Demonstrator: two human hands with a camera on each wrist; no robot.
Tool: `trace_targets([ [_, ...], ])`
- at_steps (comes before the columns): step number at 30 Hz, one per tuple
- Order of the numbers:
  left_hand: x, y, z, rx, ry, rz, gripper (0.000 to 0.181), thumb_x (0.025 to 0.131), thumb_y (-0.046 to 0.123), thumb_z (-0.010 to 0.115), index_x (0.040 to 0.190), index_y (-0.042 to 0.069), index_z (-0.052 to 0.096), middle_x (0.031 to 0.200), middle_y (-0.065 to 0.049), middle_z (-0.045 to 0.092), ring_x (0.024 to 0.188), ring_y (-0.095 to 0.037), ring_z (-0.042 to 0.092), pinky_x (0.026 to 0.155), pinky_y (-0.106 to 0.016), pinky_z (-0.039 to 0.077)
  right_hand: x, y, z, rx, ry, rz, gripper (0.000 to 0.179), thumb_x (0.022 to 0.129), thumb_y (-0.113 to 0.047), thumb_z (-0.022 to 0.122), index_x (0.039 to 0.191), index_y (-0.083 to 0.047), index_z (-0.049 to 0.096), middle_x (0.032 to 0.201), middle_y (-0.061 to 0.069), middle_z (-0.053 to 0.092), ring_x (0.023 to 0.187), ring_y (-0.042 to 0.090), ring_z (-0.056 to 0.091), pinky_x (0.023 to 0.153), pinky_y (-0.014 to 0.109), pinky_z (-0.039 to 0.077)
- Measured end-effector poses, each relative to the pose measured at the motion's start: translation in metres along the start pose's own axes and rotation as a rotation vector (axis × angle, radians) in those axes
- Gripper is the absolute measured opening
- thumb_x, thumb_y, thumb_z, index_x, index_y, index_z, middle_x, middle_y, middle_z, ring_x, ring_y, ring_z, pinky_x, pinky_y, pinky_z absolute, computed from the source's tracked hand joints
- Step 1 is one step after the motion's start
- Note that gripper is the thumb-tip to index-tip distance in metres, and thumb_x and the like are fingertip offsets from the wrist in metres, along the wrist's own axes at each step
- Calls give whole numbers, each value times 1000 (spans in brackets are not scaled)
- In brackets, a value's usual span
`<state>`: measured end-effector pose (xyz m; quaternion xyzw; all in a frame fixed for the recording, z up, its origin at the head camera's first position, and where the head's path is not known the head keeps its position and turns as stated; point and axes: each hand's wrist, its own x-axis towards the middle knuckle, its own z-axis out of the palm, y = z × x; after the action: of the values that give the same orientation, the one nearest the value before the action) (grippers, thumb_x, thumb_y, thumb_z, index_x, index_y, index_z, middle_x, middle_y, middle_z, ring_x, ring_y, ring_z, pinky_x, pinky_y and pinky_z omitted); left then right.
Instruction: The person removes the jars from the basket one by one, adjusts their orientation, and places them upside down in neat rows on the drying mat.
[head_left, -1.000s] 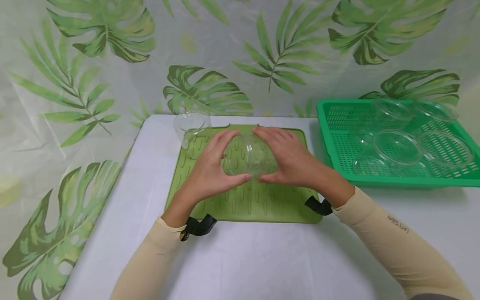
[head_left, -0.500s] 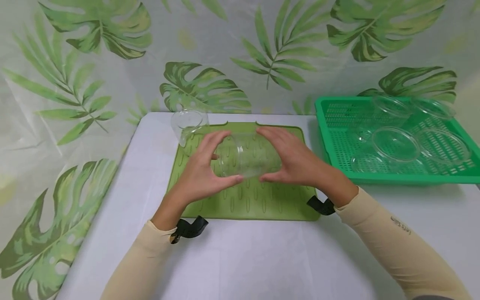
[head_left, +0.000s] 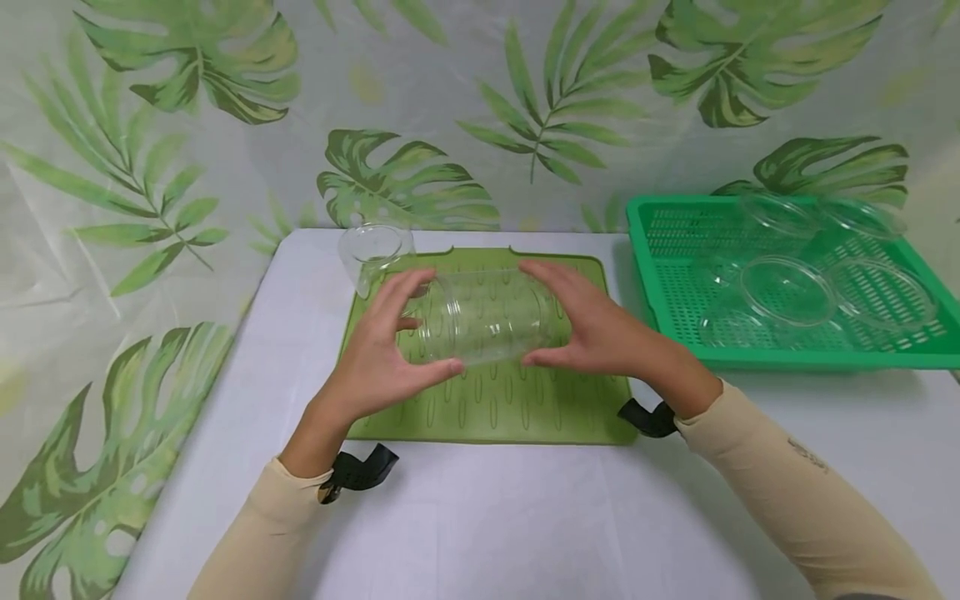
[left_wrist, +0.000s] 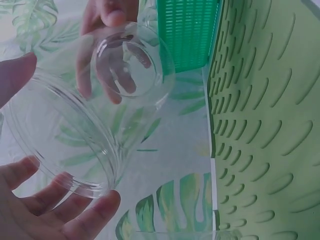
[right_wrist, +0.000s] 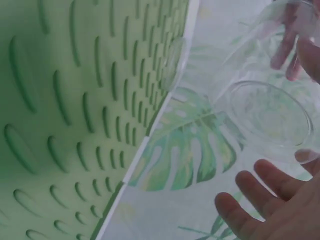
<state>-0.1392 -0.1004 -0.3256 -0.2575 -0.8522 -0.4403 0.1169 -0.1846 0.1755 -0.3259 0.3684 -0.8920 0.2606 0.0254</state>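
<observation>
Left hand [head_left: 377,358] curled round clear jar [head_left: 495,321], right hand [head_left: 600,333] holding its base, fingers [right_wrist: 257,191] splayed in right-wrist view

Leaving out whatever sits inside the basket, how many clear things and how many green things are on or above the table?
Clear: 2 (the container between the left hand and the right hand; the vessel at the far left corner of the mat)
Green: 2 (the mat; the basket)
Total: 4
</observation>
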Motion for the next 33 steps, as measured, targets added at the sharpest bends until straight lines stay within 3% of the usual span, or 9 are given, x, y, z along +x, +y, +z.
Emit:
trace_targets([
  [5, 0, 9, -4, -46, 0, -22, 89, 65, 23, 82, 139, 21, 33, 137, -4, 39, 122, -22, 42, 86, -38, 52, -3, -5, -3, 147, -15, 30, 103, 70, -46, 74, 147, -32, 6, 148, 0, 29, 135, 19, 32, 104, 46, 36],
  [10, -1, 27, -10, -119, 3, -39, 85, 67, 10, 80, 138, 8, 33, 136, -10, 40, 122, -25, 43, 88, -40, 51, -2, -9, -5, 282, -27, 44, 107, 70, -36, 78, 146, -36, 1, 151, -1, 23, 136, 20, 30, 100, 50, 39],
  [12, -3, 26, -10, -133, 4, -37, 85, 67, 9, 79, 139, 6, 32, 137, -12, 39, 122, -26, 43, 87, -40, 52, -2, -10, -5, 314, -41, 54, 110, 69, -35, 79, 145, -38, -1, 151, -3, 21, 137, 19, 28, 101, 50, 39],
  [18, -4, 4, -4, -155, -3, -15, 88, 70, 15, 77, 143, 22, 28, 140, -2, 37, 125, -22, 43, 87, -35, 53, -2, -12, -6, 372, -55, 50, 114, 66, -30, 81, 144, -39, -2, 148, 1, 24, 132, 18, 32, 100, 52, 39],
  [21, -3, 2, -5, -179, -23, -24, 87, 72, 16, 76, 142, 29, 25, 142, 2, 35, 127, -20, 41, 89, -33, 52, -2, -12, -8, 387, -42, 44, 112, 67, -26, 81, 144, -39, 1, 148, 1, 24, 130, 20, 35, 100, 54, 37],
  [27, -2, 1, -7, -204, -80, -59, 87, 75, 19, 74, 143, 33, 20, 146, 2, 29, 130, -22, 39, 93, -34, 49, -1, -14, -12, 399, -14, 50, 111, 66, -24, 82, 144, -39, 5, 150, -7, 20, 131, 16, 33, 102, 55, 36],
  [33, -3, 0, -9, -222, -96, -65, 88, 75, 18, 74, 143, 33, 20, 146, 3, 29, 131, -22, 38, 96, -36, 47, 1, -15, -10, 388, -5, 43, 110, 65, -26, 83, 145, -38, 8, 150, -12, 17, 133, 14, 30, 102, 50, 37],
])
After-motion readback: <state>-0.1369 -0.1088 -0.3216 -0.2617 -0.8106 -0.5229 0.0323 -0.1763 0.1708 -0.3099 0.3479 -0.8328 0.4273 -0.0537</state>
